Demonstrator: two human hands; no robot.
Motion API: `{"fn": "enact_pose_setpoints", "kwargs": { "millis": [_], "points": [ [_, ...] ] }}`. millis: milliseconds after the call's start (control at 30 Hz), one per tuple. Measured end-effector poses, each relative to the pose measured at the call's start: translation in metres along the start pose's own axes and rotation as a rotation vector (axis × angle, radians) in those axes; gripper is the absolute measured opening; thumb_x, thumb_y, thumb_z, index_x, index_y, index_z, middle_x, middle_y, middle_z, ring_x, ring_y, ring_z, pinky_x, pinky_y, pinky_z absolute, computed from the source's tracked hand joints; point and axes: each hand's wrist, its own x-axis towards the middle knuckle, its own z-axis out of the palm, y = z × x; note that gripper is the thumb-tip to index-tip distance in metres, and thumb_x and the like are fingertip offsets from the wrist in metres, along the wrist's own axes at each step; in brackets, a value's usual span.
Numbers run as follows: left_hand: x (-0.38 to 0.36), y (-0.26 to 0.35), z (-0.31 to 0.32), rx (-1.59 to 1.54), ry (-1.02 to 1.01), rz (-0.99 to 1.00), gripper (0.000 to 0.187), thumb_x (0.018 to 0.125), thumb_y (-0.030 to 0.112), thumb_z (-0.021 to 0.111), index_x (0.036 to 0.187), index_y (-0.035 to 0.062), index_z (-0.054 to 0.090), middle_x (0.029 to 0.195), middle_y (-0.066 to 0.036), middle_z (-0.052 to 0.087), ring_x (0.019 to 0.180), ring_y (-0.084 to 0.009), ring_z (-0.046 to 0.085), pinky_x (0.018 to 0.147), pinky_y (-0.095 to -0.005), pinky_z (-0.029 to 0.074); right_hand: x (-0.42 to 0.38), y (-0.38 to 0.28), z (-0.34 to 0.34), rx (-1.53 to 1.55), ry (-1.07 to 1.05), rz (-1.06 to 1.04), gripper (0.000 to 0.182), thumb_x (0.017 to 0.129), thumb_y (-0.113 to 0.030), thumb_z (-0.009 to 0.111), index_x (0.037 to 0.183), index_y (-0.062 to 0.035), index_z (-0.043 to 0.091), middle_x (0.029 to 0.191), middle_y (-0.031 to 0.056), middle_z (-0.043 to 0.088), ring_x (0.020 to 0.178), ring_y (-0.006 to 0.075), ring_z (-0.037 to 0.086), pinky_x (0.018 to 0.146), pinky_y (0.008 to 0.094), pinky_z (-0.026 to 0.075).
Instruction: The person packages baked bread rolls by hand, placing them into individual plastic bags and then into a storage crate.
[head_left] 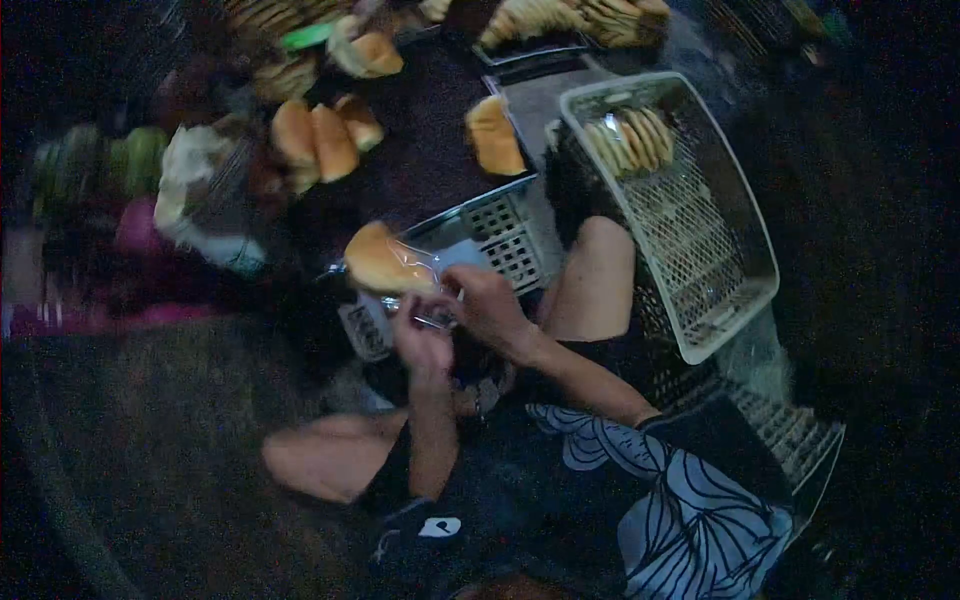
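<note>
A golden bread piece [378, 260] is partly inside a clear plastic wrapper [420, 265] in front of my body. My left hand [423, 335] holds the wrapper from below, its fingers closed near the bread's lower right end. On the wrapper's right side, my right hand [485, 305] is closed in a pinch at the plastic edge. Past my hands lies a dark tray [415, 130], with several bread pieces [330, 140] on its left part and one more bread [495, 137] at its right edge. Blur hides the fingertips.
A light plastic crate [735, 185] stands at the right, tilted, with several packed breads [640, 140] at its far end. A perforated basket [505, 245] sits beyond my right hand. More bread [620, 20] is at the far edge. A person's pink garment [145, 230] shows at left.
</note>
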Motion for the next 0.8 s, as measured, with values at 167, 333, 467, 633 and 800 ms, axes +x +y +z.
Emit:
{"fn": "enact_pose_setpoints", "kwargs": {
  "millis": [167,333,467,633,800],
  "points": [
    [-0.010,-0.028,0.070,0.366,-0.042,0.474,0.032,0.080,0.011,0.050,0.108,-0.0014,0.040,0.106,-0.015,0.046,0.094,-0.0249,0.050,0.079,-0.0370,0.044,0.010,0.012,-0.093,0.459,-0.185,0.061,0.069,0.067,-0.038,0.066,0.118,-0.0007,0.040,0.110,0.0159,0.049,0.104,0.0246,0.046,0.087,0.0335,0.037],
    [0.005,-0.088,0.112,1.469,-0.698,1.075,0.057,0.072,0.016,0.062,0.119,-0.0012,0.034,0.119,-0.023,0.035,0.108,-0.0373,0.038,0.089,-0.0404,0.034,0.025,0.055,-0.147,-0.163,0.220,-0.072,0.086,0.060,-0.039,0.071,0.122,0.0039,0.030,0.112,0.0159,0.047,0.105,0.0229,0.045,0.088,0.0335,0.037],
    [0.015,-0.123,0.146,1.522,-0.925,0.761,0.057,0.070,0.015,0.062,0.118,-0.0014,0.037,0.121,-0.022,0.035,0.112,-0.0363,0.035,0.091,-0.0403,0.031,0.033,0.160,-0.215,0.359,0.230,0.444,0.073,0.058,-0.021,0.074,0.119,-0.0018,0.037,0.111,0.0133,0.048,0.100,0.0224,0.048,0.086,0.0305,0.039],
    [0.058,-0.085,0.077,1.617,-0.400,0.547,0.045,0.071,0.010,0.062,0.111,-0.0005,0.046,0.100,-0.013,0.052,0.091,-0.0219,0.050,0.081,-0.0315,0.038,0.101,0.331,-0.316,-0.237,0.771,0.309,0.060,0.061,-0.019,0.068,0.113,-0.0025,0.042,0.097,0.0117,0.057,0.084,0.0216,0.056,0.077,0.0303,0.043],
    [0.094,-0.072,-0.033,1.660,-0.040,0.486,0.029,0.071,0.012,0.062,0.095,-0.0024,0.052,0.085,-0.012,0.053,0.075,-0.0218,0.050,0.067,-0.0321,0.041,0.147,0.421,-0.316,-0.558,0.220,0.826,0.065,0.067,-0.043,0.057,0.115,-0.0020,0.040,0.103,0.0154,0.054,0.096,0.0307,0.051,0.082,0.0364,0.041]
  ]
}}
